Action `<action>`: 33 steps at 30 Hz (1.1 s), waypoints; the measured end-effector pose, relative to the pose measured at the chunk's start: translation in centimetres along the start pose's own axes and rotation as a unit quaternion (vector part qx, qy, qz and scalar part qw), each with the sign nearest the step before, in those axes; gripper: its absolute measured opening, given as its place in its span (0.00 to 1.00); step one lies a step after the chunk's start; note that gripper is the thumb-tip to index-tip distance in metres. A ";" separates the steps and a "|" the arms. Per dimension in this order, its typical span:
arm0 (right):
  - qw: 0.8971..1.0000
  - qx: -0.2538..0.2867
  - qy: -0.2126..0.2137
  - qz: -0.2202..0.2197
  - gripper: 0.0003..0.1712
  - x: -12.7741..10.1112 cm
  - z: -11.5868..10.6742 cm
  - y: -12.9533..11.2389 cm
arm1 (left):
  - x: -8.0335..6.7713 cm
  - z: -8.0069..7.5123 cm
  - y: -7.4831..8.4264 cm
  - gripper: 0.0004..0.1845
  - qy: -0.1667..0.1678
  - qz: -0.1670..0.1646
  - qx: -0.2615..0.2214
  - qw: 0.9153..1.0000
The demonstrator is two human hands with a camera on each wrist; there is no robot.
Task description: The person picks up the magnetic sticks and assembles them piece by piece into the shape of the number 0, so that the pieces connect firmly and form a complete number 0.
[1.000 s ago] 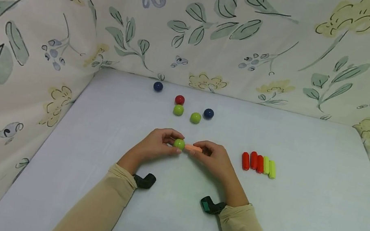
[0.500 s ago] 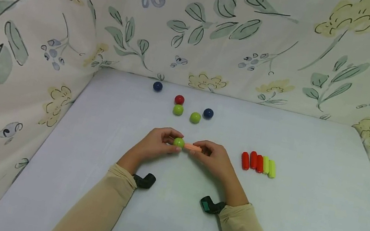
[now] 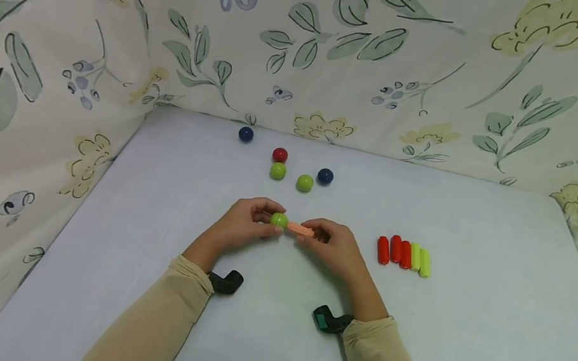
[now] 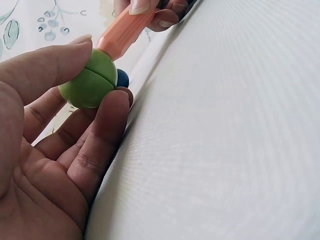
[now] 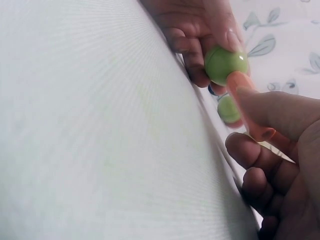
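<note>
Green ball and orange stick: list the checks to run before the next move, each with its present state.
1. Left hand has a firm grip on the glossy green ball: ok, thumb and fingers pinch it.
2. Right hand holds the short orange plastic stick: ok.
3. Stick end meets the ball: ok, touching in the left wrist view.
4. Stick firmly joined to the ball: cannot tell.
5. Spare red and yellow-green sticks lie apart from the hands: ok.
6. Loose balls lie behind the hands, untouched: ok.
</note>
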State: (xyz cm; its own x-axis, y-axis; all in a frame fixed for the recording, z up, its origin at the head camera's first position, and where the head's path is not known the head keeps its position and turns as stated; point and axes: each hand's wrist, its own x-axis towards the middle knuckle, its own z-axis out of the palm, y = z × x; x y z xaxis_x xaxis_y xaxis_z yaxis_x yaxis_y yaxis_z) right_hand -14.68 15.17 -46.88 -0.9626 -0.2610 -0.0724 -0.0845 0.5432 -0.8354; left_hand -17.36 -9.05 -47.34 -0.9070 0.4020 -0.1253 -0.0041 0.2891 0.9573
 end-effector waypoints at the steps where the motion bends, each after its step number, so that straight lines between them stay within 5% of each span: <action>1: 1.000 0.000 0.000 -0.001 0.16 0.0 0.0 0.0 | 0.0 0.0 0.0 0.22 0.000 -0.001 -0.002 1.000; 20: 1.000 0.020 0.001 0.019 0.12 0.0 0.1 -0.1 | 0.0 -0.2 0.1 0.21 -0.002 0.001 0.008 1.000; 33: 1.000 0.001 0.017 0.015 0.15 0.2 0.4 -0.3 | -0.1 -0.7 -0.3 0.22 0.021 -0.005 -0.056 0.998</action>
State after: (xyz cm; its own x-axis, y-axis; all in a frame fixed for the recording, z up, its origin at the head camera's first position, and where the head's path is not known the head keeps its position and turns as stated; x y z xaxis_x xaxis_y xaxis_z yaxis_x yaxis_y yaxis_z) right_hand -14.78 14.63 -46.93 -0.9729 -0.2170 -0.0795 -0.0544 0.5494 -0.8338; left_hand -17.53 -9.77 -47.41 -0.9234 0.3624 -0.1262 -0.0579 0.1934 0.9794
